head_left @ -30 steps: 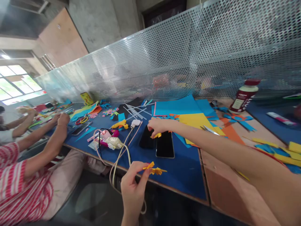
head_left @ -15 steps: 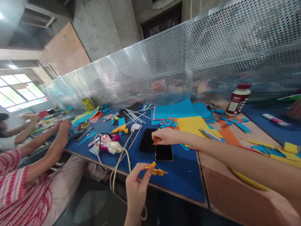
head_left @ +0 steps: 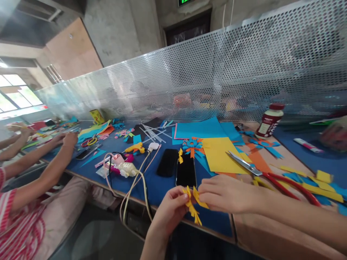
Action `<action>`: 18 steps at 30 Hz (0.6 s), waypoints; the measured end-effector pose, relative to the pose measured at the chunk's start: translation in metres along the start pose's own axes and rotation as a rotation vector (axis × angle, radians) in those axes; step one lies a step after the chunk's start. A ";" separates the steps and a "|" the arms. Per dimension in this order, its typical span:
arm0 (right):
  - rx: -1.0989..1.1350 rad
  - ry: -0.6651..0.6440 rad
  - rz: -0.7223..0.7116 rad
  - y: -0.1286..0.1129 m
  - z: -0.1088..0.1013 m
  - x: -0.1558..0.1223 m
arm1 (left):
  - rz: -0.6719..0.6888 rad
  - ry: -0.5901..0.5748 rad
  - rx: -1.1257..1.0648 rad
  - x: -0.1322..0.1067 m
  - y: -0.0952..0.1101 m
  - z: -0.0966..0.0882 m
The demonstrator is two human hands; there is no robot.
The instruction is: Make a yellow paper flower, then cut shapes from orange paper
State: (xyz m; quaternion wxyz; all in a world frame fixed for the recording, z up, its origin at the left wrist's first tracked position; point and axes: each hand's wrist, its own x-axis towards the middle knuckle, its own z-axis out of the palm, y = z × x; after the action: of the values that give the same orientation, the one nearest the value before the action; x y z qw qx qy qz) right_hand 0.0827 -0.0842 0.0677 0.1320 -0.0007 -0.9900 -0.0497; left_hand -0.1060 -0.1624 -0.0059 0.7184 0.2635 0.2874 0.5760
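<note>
My left hand (head_left: 173,204) pinches a yellow folded paper strip (head_left: 193,213) between thumb and fingers, above the table's front edge. Close beside it, my right hand (head_left: 226,193) has its fingertips closed on another yellow paper piece (head_left: 200,199). A small yellow folded paper piece (head_left: 180,156) lies at the upper left of a black phone (head_left: 186,172). Left of that phone rests a second dark phone (head_left: 167,163). A blue and orange paper flower (head_left: 192,144) sits behind the phones, next to a yellow paper sheet (head_left: 225,157).
Red-handled scissors (head_left: 253,169) lie behind my right forearm. A yellow glue gun (head_left: 135,147) and a power strip (head_left: 123,168) with looping cables are at left. Blue sheets (head_left: 200,128) lie further back, near a bottle (head_left: 269,121). Another person's arms (head_left: 43,180) reach over the table's left part.
My right hand has come back from the phone to my left hand, and a small yellow piece now lies on the phone. My left hand has moved slightly right. The scissors show more fully.
</note>
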 end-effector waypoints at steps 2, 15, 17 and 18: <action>-0.034 -0.075 0.010 -0.001 -0.002 -0.002 | 0.042 0.018 0.065 0.001 0.000 0.004; 0.825 0.269 0.807 -0.020 0.011 0.006 | 0.380 0.274 0.289 0.001 -0.004 0.006; 0.886 0.227 0.820 -0.023 0.013 0.010 | 0.431 0.243 0.380 0.000 -0.005 0.005; 0.903 0.223 0.821 -0.024 0.015 0.011 | 0.451 0.223 0.423 -0.001 -0.005 0.005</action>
State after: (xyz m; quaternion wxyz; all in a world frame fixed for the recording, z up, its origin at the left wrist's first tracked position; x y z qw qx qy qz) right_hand 0.0675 -0.1066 0.0544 0.2303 -0.3204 -0.8124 0.4293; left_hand -0.0990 -0.1646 -0.0057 0.4661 0.3993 0.4118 0.6736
